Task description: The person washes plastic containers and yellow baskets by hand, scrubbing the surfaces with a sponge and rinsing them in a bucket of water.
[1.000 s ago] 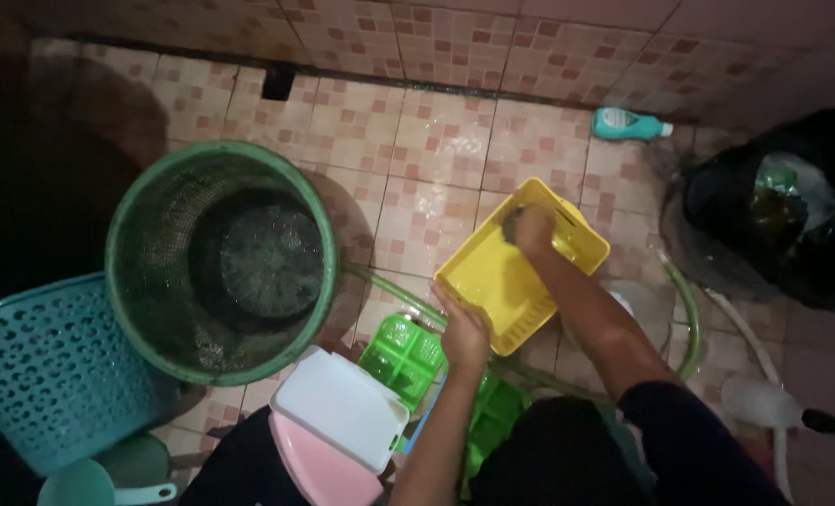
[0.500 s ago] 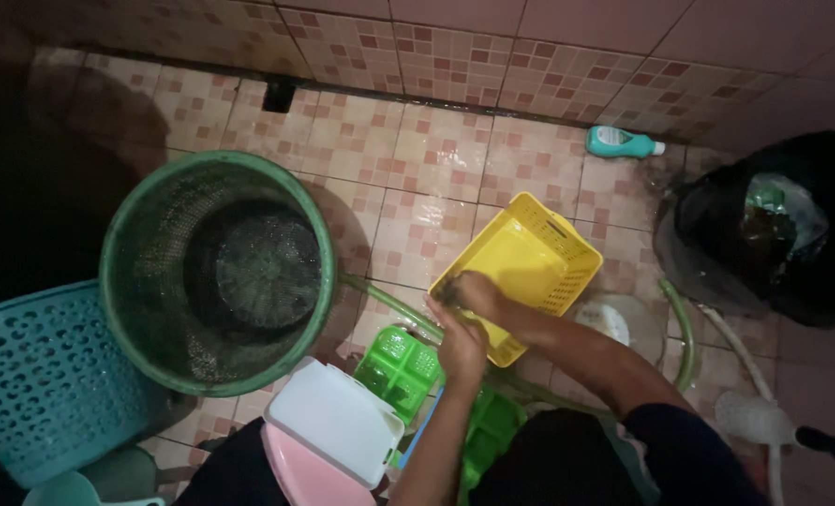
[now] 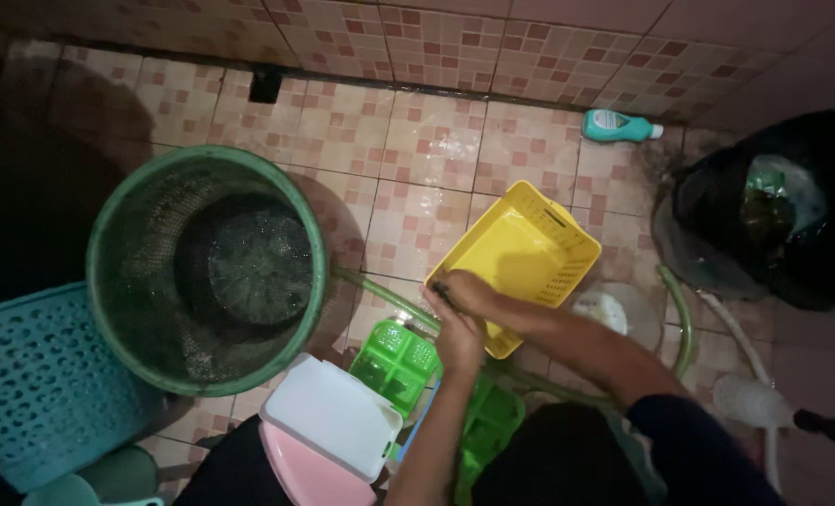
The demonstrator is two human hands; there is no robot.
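Yellow basket [image 3: 521,248] tilted on wet floor [image 3: 417,159], long axis running away up-right; left hand [image 3: 460,339] gripping near rim; right hand [image 3: 464,289] clenched on dark scrubber [image 3: 442,293] there.

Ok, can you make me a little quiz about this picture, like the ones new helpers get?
1. True or false: the yellow basket is tipped up on the tiled floor.
2. Which hand is pressed against the basket's near corner with something dark under it? A) left hand B) right hand
3. Fill in: the teal bottle lies on its ____ by the wall.

Key: 1 true. 2 B. 3 side.
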